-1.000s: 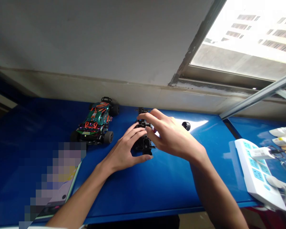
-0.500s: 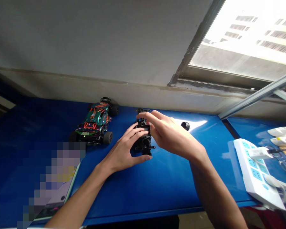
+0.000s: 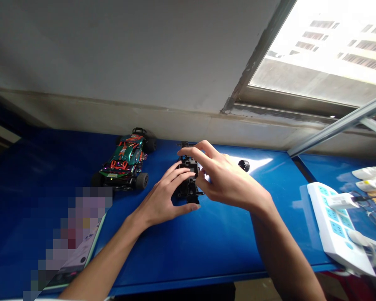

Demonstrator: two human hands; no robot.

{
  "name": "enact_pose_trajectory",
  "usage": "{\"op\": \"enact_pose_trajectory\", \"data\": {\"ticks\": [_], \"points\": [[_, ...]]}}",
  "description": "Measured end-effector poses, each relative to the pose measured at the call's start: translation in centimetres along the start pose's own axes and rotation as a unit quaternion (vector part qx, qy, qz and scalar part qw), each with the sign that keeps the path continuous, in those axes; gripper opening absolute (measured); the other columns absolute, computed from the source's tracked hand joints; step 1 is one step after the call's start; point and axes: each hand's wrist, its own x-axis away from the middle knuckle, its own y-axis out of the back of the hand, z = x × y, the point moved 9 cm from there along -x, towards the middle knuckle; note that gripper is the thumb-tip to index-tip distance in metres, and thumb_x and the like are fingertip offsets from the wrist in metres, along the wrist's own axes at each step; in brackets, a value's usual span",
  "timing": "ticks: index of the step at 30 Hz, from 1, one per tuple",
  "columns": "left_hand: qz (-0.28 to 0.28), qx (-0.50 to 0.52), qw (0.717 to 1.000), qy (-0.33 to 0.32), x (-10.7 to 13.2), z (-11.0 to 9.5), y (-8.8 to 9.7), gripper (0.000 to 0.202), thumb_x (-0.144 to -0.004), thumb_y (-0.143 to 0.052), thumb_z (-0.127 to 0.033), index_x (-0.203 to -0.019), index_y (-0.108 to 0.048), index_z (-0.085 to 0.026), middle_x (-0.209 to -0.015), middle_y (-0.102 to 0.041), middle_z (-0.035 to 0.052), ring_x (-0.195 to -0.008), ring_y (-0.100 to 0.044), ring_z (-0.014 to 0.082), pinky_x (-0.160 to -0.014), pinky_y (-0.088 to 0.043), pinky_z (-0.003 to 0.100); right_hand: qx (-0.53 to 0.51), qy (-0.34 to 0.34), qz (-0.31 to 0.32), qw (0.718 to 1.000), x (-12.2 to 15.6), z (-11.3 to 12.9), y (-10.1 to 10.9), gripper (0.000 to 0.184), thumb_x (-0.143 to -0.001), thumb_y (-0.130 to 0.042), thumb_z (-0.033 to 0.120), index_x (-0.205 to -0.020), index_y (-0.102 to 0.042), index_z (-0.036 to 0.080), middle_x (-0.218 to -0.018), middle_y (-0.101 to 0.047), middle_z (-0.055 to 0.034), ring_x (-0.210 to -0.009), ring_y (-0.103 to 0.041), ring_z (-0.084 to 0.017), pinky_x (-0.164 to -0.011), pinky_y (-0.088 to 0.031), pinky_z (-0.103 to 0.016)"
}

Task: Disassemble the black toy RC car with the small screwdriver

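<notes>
Clamped in the left hand [image 3: 163,200]: the near end of a black toy-car chassis [image 3: 188,191], thumb laid along its 6 o'clock edge, fingers spread over its top from 8 o'clock. Over the same chassis from 3 o'clock, the right hand [image 3: 228,182], index finger stretched toward the far end, other fingers curled down against the right flank; touching for certain, but gripping or merely resting, impossible to tell. Both hands close together, fingertips nearly meeting above the chassis. Chassis itself flat on the blue bench [image 3: 207,246], lying lengthwise from 6 to 12 o'clock, far end close to the grey wall [image 3: 128,62]. At 2 o'clock of the right hand, just past the knuckles and apart from the chassis, a small black wheel [image 3: 244,166] in a patch of glare. At 10 o'clock of the chassis, near but not touching, a green and red RC car [image 3: 125,163] on black tyres, rear wing toward the wall. At 4 o'clock, well apart, on the next bench section by the right edge, a white power strip [image 3: 335,234] with a white plug [image 3: 340,202] in it. At 8 o'clock, near the front-left edge, a flat light-rimmed thing, mostly blurred and not identifiable. At 1 o'clock above the wall, a window [image 3: 326,50] with a bright building beyond.
</notes>
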Motion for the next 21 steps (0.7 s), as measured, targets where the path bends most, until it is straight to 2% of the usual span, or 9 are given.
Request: {"op": "enact_pose_trajectory", "data": {"ticks": [3, 5, 8, 11, 16, 21], "points": [[0.002, -0.001, 1.0, -0.003, -0.04, -0.12, -0.05, 0.079, -0.084, -0.08, -0.065, -0.149, -0.055, -0.027, -0.162, -0.051, 0.0101, -0.162, -0.023, 0.0434, -0.129, -0.033, 0.064, 0.005, -0.014, 0.005, 1.0, -0.07, -0.24, -0.07, 0.046, -0.1, -0.05, 0.014, -0.145, -0.054, 0.026, -0.125, -0.065, -0.0095, -0.089, -0.067, -0.02, -0.076, -0.047, -0.03], [0.003, -0.002, 1.0, -0.004, -0.07, -0.19, -0.03, 0.079, -0.083, -0.08, -0.065, -0.148, -0.055, -0.027, -0.162, -0.052, 0.0103, -0.162, -0.024, 0.0437, -0.129, -0.033, 0.064, 0.009, -0.022, 0.006, 1.0, -0.12, -0.49, -0.2, 0.045, -0.103, -0.048, 0.014, -0.145, -0.054, 0.027, -0.121, -0.067, -0.0094, -0.093, -0.067, -0.02, -0.079, -0.048, -0.03], [-0.001, -0.003, 1.0, -0.003, -0.09, -0.19, 0.07, 0.079, -0.083, -0.081, -0.064, -0.148, -0.055, -0.027, -0.162, -0.052, 0.0114, -0.161, -0.026, 0.0444, -0.128, -0.033, 0.066, 0.002, -0.016, 0.002, 1.0, -0.15, -0.54, -0.28, 0.057, -0.102, -0.043, 0.008, -0.154, -0.047, 0.031, -0.129, -0.065, -0.0096, -0.099, -0.068, -0.02, -0.081, -0.049, -0.03], [-0.007, -0.002, 1.0, -0.006, -0.08, -0.25, 0.17, 0.08, -0.083, -0.081, -0.062, -0.149, -0.055, -0.026, -0.162, -0.052, 0.0121, -0.161, -0.027, 0.0444, -0.128, -0.034, 0.065, -0.007, -0.001, 0.007, 1.0, -0.12, -0.23, -0.38, 0.066, -0.097, -0.046, 0.006, -0.157, -0.043, 0.033, -0.138, -0.06, -0.0096, -0.097, -0.068, -0.02, -0.077, -0.049, -0.03], [-0.001, -0.002, 1.0, -0.005, -0.08, -0.27, 0.03, 0.079, -0.083, -0.082, -0.063, -0.148, -0.056, -0.026, -0.161, -0.052, 0.0105, -0.161, -0.026, 0.0433, -0.129, -0.034, 0.063, 0.006, -0.024, 0.0, 1.0, -0.15, -0.56, -0.33, 0.056, -0.1, -0.047, 0.011, -0.154, -0.048, 0.029, -0.127, -0.067, -0.0103, -0.096, -0.068, -0.022, -0.08, -0.049, -0.031], [0.001, -0.005, 1.0, -0.001, -0.07, -0.11, -0.07, 0.081, -0.084, -0.08, -0.064, -0.149, -0.055, -0.025, -0.162, -0.051, 0.0116, -0.161, -0.025, 0.0433, -0.129, -0.033, 0.063, -0.009, -0.013, 0.002, 1.0, -0.07, -0.35, -0.32, 0.071, -0.096, -0.046, 0.005, -0.16, -0.039, 0.035, -0.135, -0.063, -0.009, -0.095, -0.068, -0.02, -0.078, -0.049, -0.03]]}}
